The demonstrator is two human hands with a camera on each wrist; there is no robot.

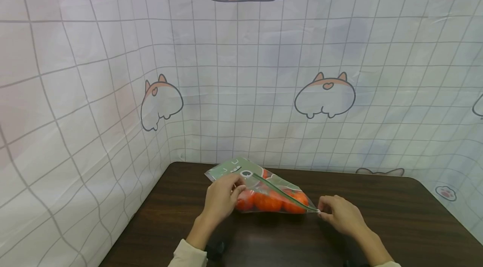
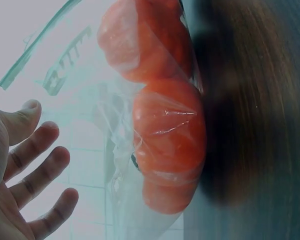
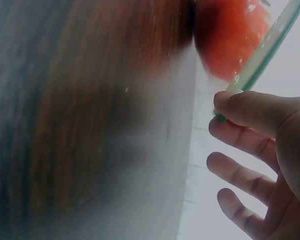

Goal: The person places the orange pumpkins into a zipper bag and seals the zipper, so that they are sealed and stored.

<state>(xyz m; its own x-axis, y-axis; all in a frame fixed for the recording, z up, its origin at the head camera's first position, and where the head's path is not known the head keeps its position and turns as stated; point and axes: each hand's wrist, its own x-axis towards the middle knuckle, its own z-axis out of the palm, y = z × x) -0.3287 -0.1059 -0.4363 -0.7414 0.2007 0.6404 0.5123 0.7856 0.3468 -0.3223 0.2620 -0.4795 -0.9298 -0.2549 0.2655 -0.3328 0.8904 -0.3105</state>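
Note:
A clear zip bag [image 1: 226,169] with a green printed panel lies on the table, holding several round orange-red fruits [image 1: 267,201]. Its green zip strip [image 1: 281,193] slants down to the right. Between thumb and index finger, my right hand [image 1: 341,214] pinches the strip's right end; the other fingers are apart in the right wrist view. My left hand [image 1: 220,198] is at the bag's left side. In the left wrist view its fingers [image 2: 45,172] are spread and hold nothing, with the fruits [image 2: 167,130] showing through the plastic beside them.
The dark wooden table [image 1: 264,242] extends in front of the bag and to both sides. A white gridded cloth [image 1: 241,133] with cartoon dogs hangs behind the table and along its sides.

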